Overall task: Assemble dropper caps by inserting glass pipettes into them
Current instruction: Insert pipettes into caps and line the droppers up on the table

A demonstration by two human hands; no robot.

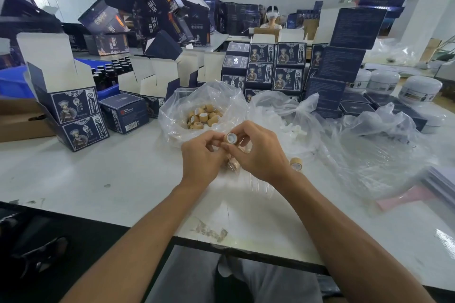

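Bamboo-toned cap pinched between both our hands, ready for its pipette.

White worktop (98, 179) lies nearest us; above it our left hand (202, 155) curls its fingers beside the dropper cap (231, 138), while our right hand (256, 152) pinches that cap with its open white mouth facing up. No glass pipette shows clearly, so we cannot tell whether one is in place. We judge it best to keep the cap steady and feed the glass straight, without forcing. A loose cap (295, 162) lies just right; farther back, the clear bag (172, 115) holds more caps (204, 115).
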